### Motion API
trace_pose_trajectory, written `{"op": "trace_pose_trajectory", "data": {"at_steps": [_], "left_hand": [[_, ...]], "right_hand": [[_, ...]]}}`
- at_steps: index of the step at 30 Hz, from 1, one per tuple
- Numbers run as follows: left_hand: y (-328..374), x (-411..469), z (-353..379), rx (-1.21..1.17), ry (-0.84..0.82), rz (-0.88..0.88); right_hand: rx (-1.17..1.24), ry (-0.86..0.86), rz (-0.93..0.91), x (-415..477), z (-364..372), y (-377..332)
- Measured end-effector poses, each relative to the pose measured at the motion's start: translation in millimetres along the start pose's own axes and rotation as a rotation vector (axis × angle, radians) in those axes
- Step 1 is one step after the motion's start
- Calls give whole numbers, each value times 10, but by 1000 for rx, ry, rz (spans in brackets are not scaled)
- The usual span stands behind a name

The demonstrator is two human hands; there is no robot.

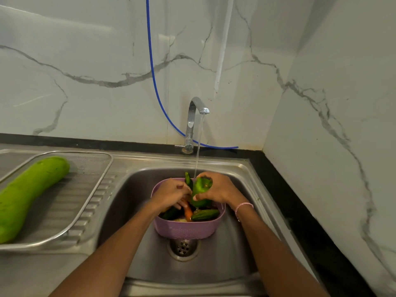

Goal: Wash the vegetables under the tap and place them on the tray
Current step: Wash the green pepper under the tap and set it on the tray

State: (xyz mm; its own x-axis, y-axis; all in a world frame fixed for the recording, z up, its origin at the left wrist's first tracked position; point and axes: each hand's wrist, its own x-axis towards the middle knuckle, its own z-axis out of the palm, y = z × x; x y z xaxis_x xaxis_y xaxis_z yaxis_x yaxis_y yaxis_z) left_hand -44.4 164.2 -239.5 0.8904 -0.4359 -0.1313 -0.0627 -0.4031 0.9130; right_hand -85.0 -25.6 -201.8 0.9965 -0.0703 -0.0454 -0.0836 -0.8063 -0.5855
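While the tap runs, the basket holds vegetables.

1. Holding a green pepper in the right hand, under water running from the tap beyond the fingers.
2. Reaching with the left hand, fingers curled, into the purple basket beneath both hands; grip unclear.
3. Just below the left fingers: a carrot.
4. Well left of the left hand: a gourd lying on the tray.

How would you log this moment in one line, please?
tap running | right hand grips green pepper under stream | left hand in basket | gourd on tray
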Motion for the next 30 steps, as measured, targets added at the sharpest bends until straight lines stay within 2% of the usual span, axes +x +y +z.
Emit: {"op": "trace_pose_trajectory", "data": {"at_steps": [3, 12, 17, 23, 27, 28, 30], "left_hand": [[1, 19, -5, 82, 61, 107], [53, -9, -2, 117, 250, 438], [80, -38, -10, 96, 340, 466], [107, -67, -13, 50, 364, 483], [94, -59, -22, 47, 366, 485], [80, -49, -31, 47, 367, 465], [35, -24, -53, 85, 382, 423]], "right_hand": [[-69, 28, -19, -16, -144, -127], [-143, 115, -51, -87, -583, -250], [-152, 190, -109, -232, -859, -375], [-76, 456, -174, -458, -1117, -604], [-18, 723, -179, -547, -658, -502], [-20, 694, -157, -560, -473, -432], [-81, 467, -77, -562, -176, -280]]}}
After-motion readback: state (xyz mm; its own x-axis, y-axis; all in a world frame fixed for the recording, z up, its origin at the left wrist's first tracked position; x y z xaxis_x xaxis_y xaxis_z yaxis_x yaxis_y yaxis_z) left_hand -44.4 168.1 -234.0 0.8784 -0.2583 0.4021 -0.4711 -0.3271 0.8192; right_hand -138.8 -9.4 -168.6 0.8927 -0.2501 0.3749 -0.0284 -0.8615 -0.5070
